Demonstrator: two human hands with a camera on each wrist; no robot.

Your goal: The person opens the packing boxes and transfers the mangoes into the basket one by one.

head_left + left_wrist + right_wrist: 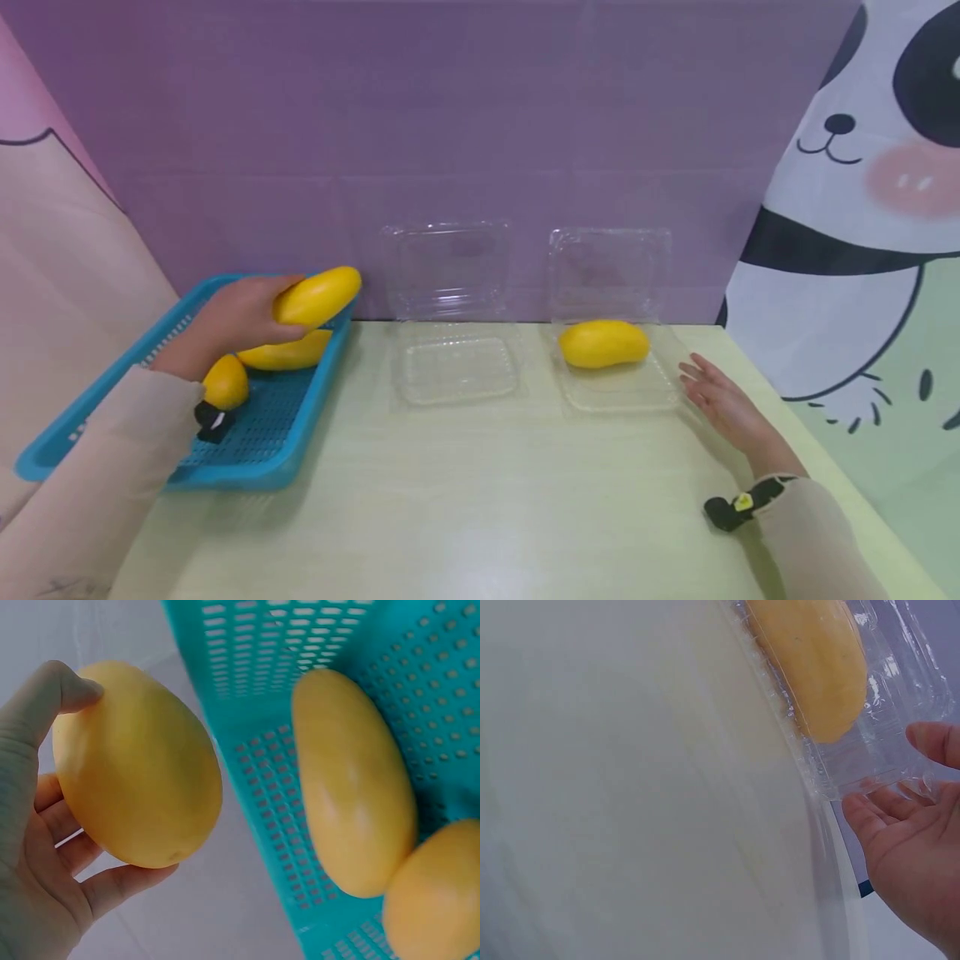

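Note:
My left hand (251, 315) grips a yellow mango (318, 297) above the right rim of a blue basket (288, 454). In the left wrist view the thumb lies on one side of the held mango (139, 769), the fingers curled round the other. Two more mangoes, one long (352, 784) and one partly cut off by the frame (439, 896), lie in the basket. My right hand (723, 404) is beside the right clear plastic box (622, 400), fingers loosely extended at its edge. Another mango (603, 343) lies in that box.
A second clear plastic box (457, 371), lid raised against the purple backdrop (457, 100), stands between the basket and the right box. All stand on a pale table (465, 500). A panda-printed cloth (840, 208) hangs at the right.

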